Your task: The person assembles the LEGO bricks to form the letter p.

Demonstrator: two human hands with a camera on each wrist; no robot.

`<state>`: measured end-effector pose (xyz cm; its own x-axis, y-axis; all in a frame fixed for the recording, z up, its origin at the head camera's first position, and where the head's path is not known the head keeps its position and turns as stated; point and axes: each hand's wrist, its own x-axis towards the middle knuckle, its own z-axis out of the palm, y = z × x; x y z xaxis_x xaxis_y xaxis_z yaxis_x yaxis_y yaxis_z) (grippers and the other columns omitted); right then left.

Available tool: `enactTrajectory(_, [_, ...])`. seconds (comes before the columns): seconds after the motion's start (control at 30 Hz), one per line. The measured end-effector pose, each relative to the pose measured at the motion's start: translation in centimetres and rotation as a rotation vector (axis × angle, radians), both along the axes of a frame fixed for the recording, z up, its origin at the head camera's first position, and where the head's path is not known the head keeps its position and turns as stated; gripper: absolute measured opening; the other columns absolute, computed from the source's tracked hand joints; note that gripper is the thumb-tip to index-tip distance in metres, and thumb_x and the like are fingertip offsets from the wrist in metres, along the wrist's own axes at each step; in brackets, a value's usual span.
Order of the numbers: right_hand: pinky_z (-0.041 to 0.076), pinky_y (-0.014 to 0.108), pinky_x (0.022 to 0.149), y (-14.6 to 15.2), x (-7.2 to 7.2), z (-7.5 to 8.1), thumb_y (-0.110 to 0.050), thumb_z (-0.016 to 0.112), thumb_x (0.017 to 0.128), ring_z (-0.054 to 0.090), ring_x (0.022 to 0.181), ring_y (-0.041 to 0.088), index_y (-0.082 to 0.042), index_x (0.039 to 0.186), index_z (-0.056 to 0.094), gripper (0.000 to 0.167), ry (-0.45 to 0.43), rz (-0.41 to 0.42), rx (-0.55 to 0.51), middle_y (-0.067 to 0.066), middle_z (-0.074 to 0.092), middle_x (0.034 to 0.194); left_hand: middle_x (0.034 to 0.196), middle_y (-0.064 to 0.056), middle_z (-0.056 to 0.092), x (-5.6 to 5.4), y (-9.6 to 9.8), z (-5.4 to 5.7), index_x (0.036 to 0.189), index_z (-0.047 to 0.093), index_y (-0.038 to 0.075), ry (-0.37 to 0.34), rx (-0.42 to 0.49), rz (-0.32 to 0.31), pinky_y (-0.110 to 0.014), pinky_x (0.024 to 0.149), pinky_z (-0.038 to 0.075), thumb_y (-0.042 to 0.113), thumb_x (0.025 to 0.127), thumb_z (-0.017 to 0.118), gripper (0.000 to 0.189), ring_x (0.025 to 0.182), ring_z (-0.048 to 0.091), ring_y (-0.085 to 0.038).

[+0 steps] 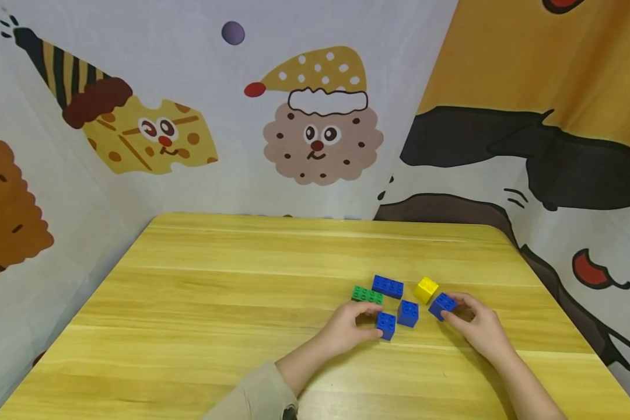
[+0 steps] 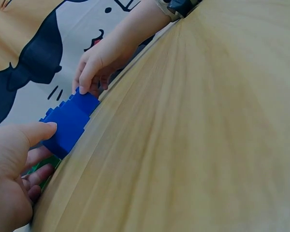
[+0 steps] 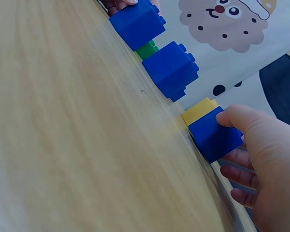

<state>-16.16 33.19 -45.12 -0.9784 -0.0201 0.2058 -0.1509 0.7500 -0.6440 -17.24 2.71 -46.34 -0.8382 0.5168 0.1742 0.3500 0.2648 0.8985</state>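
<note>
With thumb and fingers about it, my left hand (image 1: 349, 329) grips a square blue brick (image 1: 385, 325) near the front of a small group of toy bricks. My right hand (image 1: 480, 326) pinches another square blue brick (image 1: 443, 306), its thumb (image 3: 237, 118) pressed on the near face. Close behind that brick is a yellow brick (image 1: 426, 289). Between the hands stands a third square blue brick (image 1: 408, 313), which neither hand touches. Behind my left hand lie a green brick (image 1: 367, 294), partly covered by the fingers, and a longer blue brick (image 1: 388, 286).
All the bricks are on a wooden table (image 1: 215, 326) with rounded far corners. Beyond its far edge hangs a cloth (image 1: 231, 128) printed with cartoon figures. A beige sleeve (image 1: 257, 394) covers the left forearm.
</note>
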Motion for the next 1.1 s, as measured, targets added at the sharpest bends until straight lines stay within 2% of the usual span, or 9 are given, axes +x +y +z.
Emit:
enactTrajectory(0.13, [0.048,0.031,0.072,0.0,0.1,0.1,-0.03,0.069,0.09,0.061,0.093,0.027,-0.002,0.125,0.057,0.046,0.003,-0.003,0.007,0.015,0.064,0.107,0.114,0.008,0.063,0.0,0.0,0.0,0.124,0.062,0.009,0.005,0.003,-0.002,-0.026,0.096,0.041,0.016,0.083,0.075,0.043,0.107,0.056,-0.009])
enactTrajectory(0.33, [0.046,0.046,0.077,-0.1,0.2,0.1,-0.029,0.068,0.09,0.059,0.097,0.032,-0.003,0.125,0.058,0.044,0.024,-0.009,0.003,0.015,0.063,0.106,0.109,0.009,0.063,0.1,-0.1,0.1,0.122,0.063,0.008,0.001,0.018,-0.005,-0.025,0.092,0.043,0.014,0.083,0.076,0.042,0.103,0.057,-0.008])
enactTrajectory(0.57, [0.041,0.026,0.07,-0.5,0.4,0.4,-0.021,0.071,0.088,0.052,0.089,0.019,-0.004,0.121,0.061,0.039,0.122,-0.031,0.011,0.01,0.063,0.101,0.107,0.01,0.064,0.3,-0.3,0.5,0.121,0.064,0.009,0.004,0.042,-0.001,-0.025,0.09,0.045,0.014,0.082,0.077,0.042,0.1,0.057,-0.01])
enactTrajectory(0.83, [0.035,0.028,0.073,-1.1,0.9,0.8,-0.014,0.072,0.086,0.048,0.088,0.016,-0.002,0.118,0.062,0.036,0.202,-0.047,-0.021,0.01,0.062,0.1,0.113,0.006,0.064,0.6,-1.3,0.8,0.122,0.063,0.007,0.009,0.071,0.001,-0.028,0.089,0.046,0.014,0.083,0.076,0.042,0.103,0.057,-0.014])
enactTrajectory(1.1, [0.035,0.022,0.075,-2.2,1.1,0.9,-0.004,0.073,0.082,0.048,0.088,0.007,-0.002,0.117,0.063,0.036,0.277,0.0,-0.054,0.006,0.06,0.098,0.108,0.01,0.064,0.9,-3.0,1.3,0.119,0.065,0.013,-0.006,0.029,0.073,-0.032,0.089,0.045,0.017,0.08,0.078,0.04,0.102,0.056,-0.014])
